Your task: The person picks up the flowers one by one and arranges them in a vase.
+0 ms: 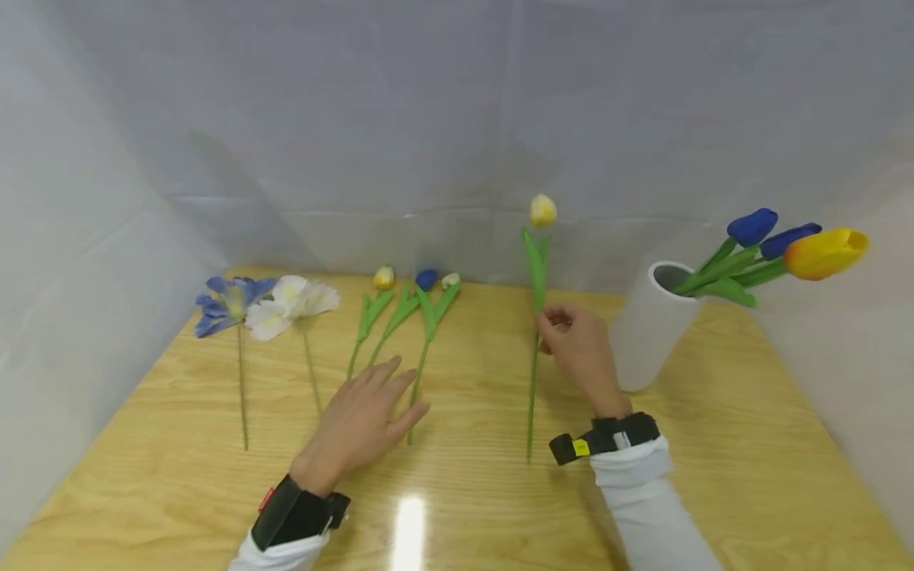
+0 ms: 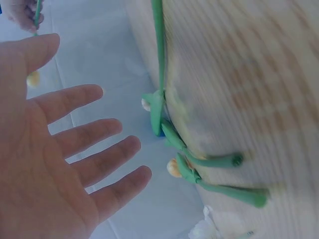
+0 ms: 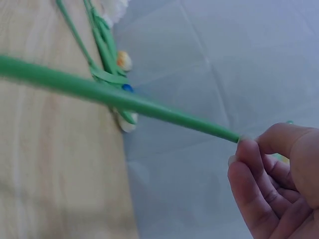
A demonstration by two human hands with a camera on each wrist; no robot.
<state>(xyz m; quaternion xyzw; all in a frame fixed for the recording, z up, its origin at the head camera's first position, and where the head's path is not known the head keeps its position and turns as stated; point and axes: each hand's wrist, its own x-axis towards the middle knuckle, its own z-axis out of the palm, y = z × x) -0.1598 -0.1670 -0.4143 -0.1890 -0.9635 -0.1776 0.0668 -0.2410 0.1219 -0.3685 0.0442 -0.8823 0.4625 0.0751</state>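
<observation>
My right hand (image 1: pixel 580 349) pinches the green stem of a pale yellow tulip (image 1: pixel 543 211) between thumb and fingers, just below its leaves. The tulip is upright, bloom at the top; in the right wrist view its stem (image 3: pixel 164 113) runs out from the fingertips. My left hand (image 1: pixel 364 416) is spread flat with nothing in it, over the lower stems of several tulips lying on the table. Among these are a yellow tulip (image 1: pixel 383 277), a blue tulip (image 1: pixel 426 279) and a white tulip (image 1: pixel 451 281). Palm and straight fingers show in the left wrist view.
To the right, a white vase (image 1: pixel 646 337) holds two blue tulips (image 1: pixel 753 227) and a larger yellow-orange tulip (image 1: pixel 826 254), leaning right. A blue-violet flower (image 1: pixel 232 303) and a white flower (image 1: pixel 290 305) lie at the left of the wooden table (image 1: pixel 471 492). Grey sheeting (image 1: pixel 443 119) stands behind.
</observation>
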